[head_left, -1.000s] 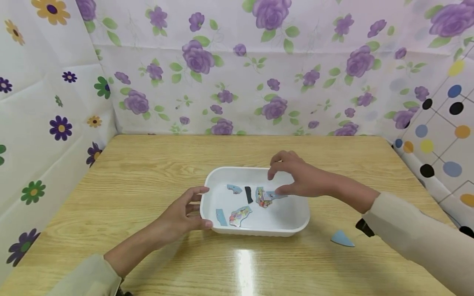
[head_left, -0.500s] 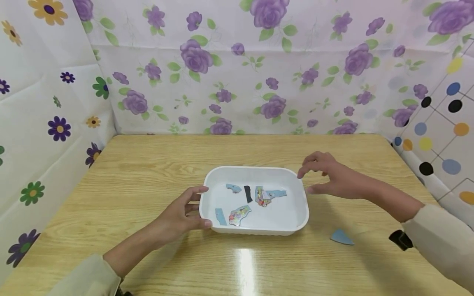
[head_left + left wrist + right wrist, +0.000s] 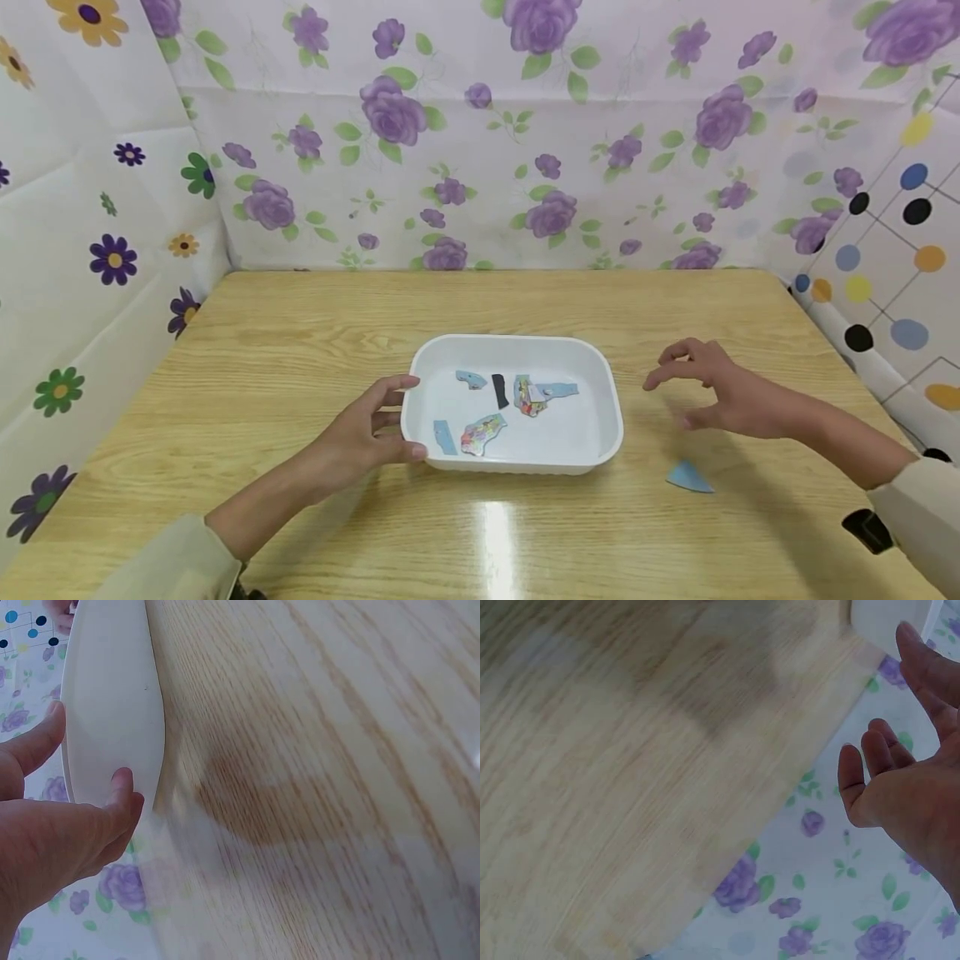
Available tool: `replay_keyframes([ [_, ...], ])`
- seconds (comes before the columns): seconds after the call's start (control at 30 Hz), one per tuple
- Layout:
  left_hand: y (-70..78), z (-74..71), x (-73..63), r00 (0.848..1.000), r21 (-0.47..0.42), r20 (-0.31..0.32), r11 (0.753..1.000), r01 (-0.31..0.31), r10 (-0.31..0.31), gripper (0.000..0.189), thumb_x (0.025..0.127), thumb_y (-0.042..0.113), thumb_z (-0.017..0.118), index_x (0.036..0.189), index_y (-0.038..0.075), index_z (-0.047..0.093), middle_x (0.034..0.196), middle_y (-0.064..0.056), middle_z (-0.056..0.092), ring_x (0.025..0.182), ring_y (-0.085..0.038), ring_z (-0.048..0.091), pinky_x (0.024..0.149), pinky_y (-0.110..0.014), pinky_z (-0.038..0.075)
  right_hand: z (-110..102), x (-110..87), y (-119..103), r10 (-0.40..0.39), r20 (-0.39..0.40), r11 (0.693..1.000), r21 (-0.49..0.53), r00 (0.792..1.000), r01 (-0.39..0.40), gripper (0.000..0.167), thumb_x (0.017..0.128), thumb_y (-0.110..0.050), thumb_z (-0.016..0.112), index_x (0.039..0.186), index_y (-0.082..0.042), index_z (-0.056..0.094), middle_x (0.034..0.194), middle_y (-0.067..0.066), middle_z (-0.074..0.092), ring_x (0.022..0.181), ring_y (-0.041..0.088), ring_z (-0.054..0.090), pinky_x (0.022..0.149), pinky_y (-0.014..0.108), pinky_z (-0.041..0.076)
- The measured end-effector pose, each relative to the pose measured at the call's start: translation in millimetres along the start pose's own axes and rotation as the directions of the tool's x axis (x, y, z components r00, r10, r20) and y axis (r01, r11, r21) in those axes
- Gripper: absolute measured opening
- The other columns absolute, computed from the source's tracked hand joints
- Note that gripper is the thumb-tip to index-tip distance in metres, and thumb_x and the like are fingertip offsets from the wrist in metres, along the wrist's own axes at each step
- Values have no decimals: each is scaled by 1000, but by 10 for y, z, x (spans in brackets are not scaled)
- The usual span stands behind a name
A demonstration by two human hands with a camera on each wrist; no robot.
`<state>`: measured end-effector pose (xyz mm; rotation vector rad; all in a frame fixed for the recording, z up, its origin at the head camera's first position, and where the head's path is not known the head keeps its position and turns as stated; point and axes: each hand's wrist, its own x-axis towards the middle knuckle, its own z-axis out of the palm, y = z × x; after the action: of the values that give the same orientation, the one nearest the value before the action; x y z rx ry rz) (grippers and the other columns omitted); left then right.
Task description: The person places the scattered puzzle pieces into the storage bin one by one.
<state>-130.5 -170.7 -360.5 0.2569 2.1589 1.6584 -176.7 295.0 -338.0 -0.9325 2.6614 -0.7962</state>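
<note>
A white plastic tray (image 3: 555,467) stands on the wooden table, holding several flat jigsaw puzzle pieces. Among them are a multicoloured piece (image 3: 482,435), a small blue piece (image 3: 444,437) and a narrow dark piece (image 3: 500,391). Toward the tray's right, a patterned piece (image 3: 525,398) overlaps a blue strip (image 3: 558,390). My left hand (image 3: 378,429) holds the tray's left end, thumb at the near corner and fingers along the side. My right hand (image 3: 716,392) hovers right of the tray, fingers loosely bent, nothing between them. Below it lies a blue, roughly triangular puzzle piece (image 3: 689,478).
The wooden table (image 3: 315,333) reaches back to a purple-flowered sheet (image 3: 480,150). Patterned sheets also line both sides, with a daisy print (image 3: 67,250) at left and coloured dots at right. A black strap piece (image 3: 868,530) shows beside the right sleeve.
My right hand has moved from over the tray's pieces out to the right and nearer, above the table by the blue triangular piece. The left hand and tray have stayed in place.
</note>
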Motion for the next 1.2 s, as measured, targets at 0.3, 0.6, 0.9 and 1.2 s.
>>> replay_keyframes([
  [0.3, 2, 7, -7, 1000, -10, 9, 1000, 1, -1, 84, 80, 15, 79, 147, 14, 29, 144, -18, 36, 132, -37, 41, 96, -37, 50, 139, -280, 165, -34, 56, 998, -59, 998, 38, 65, 68, -11, 85, 124, -31, 58, 130, 13, 40, 110, 31, 33, 80, 48, 42],
  [0.6, -11, -24, 4, 1000, 12, 13, 1000, 2, -2, 85, 80, 17, 80, 147, 15, 28, 144, -17, 34, 133, -38, 40, 97, -39, 50, 477, -480, 275, 11, 15, 997, 75, 1000, -12, 54, 76, -29, 81, 126, -28, 59, 131, 4, 39, 113, 15, 28, 83, 29, 42],
  [0.9, -23, -22, 28, 1000, 14, 1, 1000, 10, -10, 87, 78, 17, 81, 147, 16, 28, 144, -15, 35, 133, -34, 40, 97, -38, 50, 557, -557, 373, 0, -31, 999, 54, 1000, 2, 54, 73, -31, 82, 123, -31, 61, 134, 2, 36, 118, 14, 24, 88, 20, 37],
  [1.2, -21, -15, 30, 1000, 11, -1, 1000, 16, -16, 86, 79, 16, 80, 147, 16, 29, 144, -15, 36, 132, -34, 41, 97, -37, 50, 593, -578, 435, -43, -93, 996, 72, 995, 50, 43, 72, -27, 82, 112, -31, 66, 132, 4, 38, 117, 8, 23, 84, 18, 32],
])
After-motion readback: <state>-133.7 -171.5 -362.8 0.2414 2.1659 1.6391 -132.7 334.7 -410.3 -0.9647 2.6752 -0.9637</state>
